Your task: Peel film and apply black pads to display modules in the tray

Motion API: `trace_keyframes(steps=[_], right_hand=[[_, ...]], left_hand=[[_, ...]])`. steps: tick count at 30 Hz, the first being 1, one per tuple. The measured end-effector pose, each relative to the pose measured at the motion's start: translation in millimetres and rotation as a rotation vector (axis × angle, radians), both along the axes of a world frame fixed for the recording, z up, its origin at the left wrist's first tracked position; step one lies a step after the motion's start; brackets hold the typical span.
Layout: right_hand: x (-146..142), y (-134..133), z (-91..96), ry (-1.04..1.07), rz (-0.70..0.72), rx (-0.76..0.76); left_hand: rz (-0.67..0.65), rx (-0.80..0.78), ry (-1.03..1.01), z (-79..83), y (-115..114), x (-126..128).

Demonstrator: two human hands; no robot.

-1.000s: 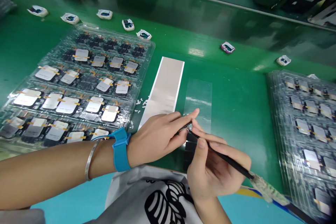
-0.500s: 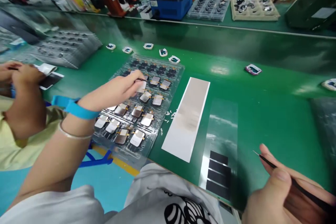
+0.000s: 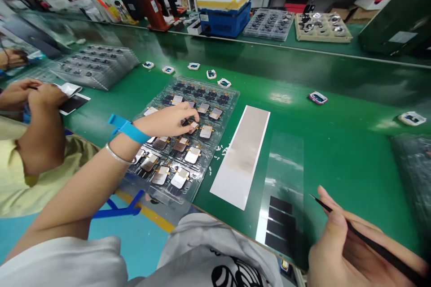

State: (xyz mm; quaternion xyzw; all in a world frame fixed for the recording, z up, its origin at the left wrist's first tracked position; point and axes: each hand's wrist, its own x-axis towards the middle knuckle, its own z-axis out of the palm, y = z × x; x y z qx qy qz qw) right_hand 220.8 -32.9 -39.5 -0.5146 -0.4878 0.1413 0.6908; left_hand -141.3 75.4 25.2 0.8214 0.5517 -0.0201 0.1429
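My left hand (image 3: 173, 119) reaches over the clear plastic tray (image 3: 215, 150) of small silver modules, its fingers curled down on one module (image 3: 193, 126) in the middle rows. A blue wrist strap (image 3: 128, 128) and a thin bangle circle that wrist. My right hand (image 3: 350, 251) rests at the lower right, closed on black tweezers (image 3: 353, 232) whose tip points up and left. A clear sheet (image 3: 281, 197) with several black strips (image 3: 281, 224) lies just left of that hand. A long white strip (image 3: 242, 157) lies between the tray and the sheet.
The green bench (image 3: 336, 134) carries several loose small parts in a row behind the tray, a pink one (image 3: 317, 97) and another stack of trays (image 3: 412, 170) at right. A co-worker's hands (image 3: 33, 94) work at far left beside more trays (image 3: 90, 65). A blue box (image 3: 224, 11) stands behind.
My left hand left the tweezers, swung to the tray and came down on a module. My right hand drew back to the lower right with the tweezers. The view lifted.
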Motion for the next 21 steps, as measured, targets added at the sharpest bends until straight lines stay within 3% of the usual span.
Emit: trace_keyframes(steps=[3, 8, 13, 16, 21], right_hand=[[-4.8, 3.6, 3.1, -0.048, -0.085, 0.061], [-5.9, 10.2, 6.0, -0.033, -0.038, 0.191], [-7.2, 13.3, 7.4, -0.054, -0.049, 0.262], [-8.8, 12.0, 7.9, -0.057, -0.056, 0.215], [-10.4, 9.1, 8.6, -0.013, -0.068, 0.166]], left_hand=[[-0.034, -0.033, -0.025, -2.8, 5.0, 0.3], [-0.120, -0.102, -0.007, 9.3, 8.9, -1.1], [-0.061, -0.243, -0.047, 17.3, 11.7, -3.0], [-0.041, -0.336, -0.089, 15.9, 14.7, -2.9], [-0.106, -0.249, -0.053, 19.2, 22.3, -1.4]])
